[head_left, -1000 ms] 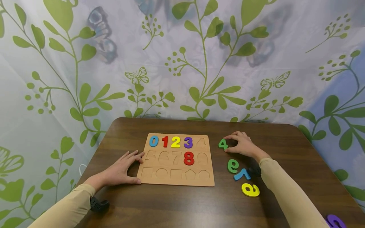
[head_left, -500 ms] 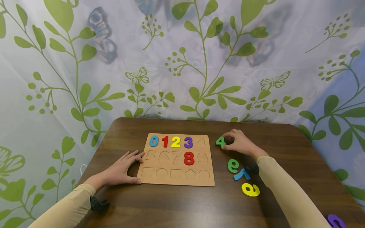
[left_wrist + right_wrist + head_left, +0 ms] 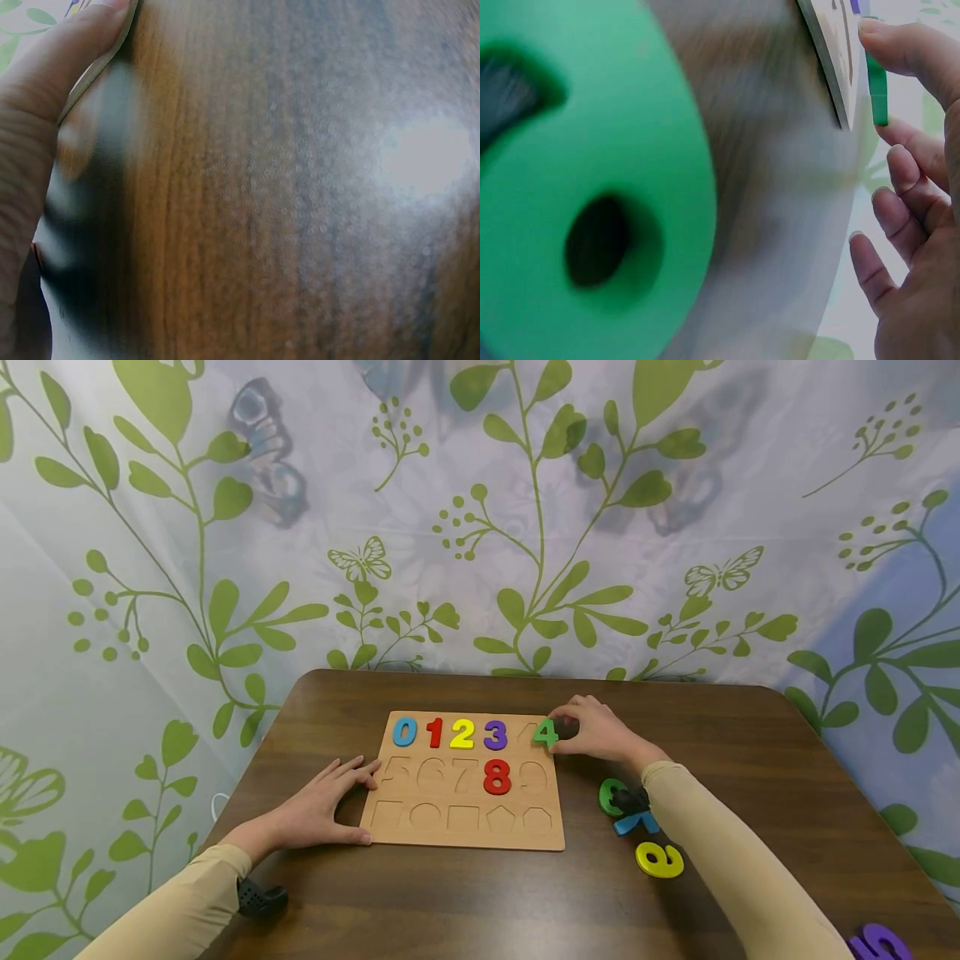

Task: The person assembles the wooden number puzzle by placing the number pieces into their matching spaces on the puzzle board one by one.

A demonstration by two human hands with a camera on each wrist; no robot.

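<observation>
Between thumb and forefinger my right hand [image 3: 597, 731] pinches a green number 4 [image 3: 545, 732] over the top right corner of a wooden puzzle board [image 3: 465, 812]. From the right wrist, the 4 [image 3: 877, 88] shows edge-on just beyond the board's edge, the other fingers loosely bent. The 4-shaped recess beside it is partly covered. My left hand [image 3: 322, 806] rests spread at the board's left edge, thumb at the lower corner, fingertips on the side. Seated in the board are a blue 0 [image 3: 405, 732], red 1 [image 3: 435, 732], yellow 2 [image 3: 462, 734], purple 3 [image 3: 495, 735] and red 8 [image 3: 497, 777].
Right of the board lie a green number [image 3: 610, 797], partly behind the wrist camera, a blue 7 [image 3: 634, 823] and a yellow number [image 3: 659, 860]. A purple 5 [image 3: 882, 942] lies by the right sleeve. A patterned cloth [image 3: 480, 527] hangs behind the brown table [image 3: 465, 902].
My right hand has carried the green 4 leftward from the table to over the board's top right corner. My left hand has stayed in place.
</observation>
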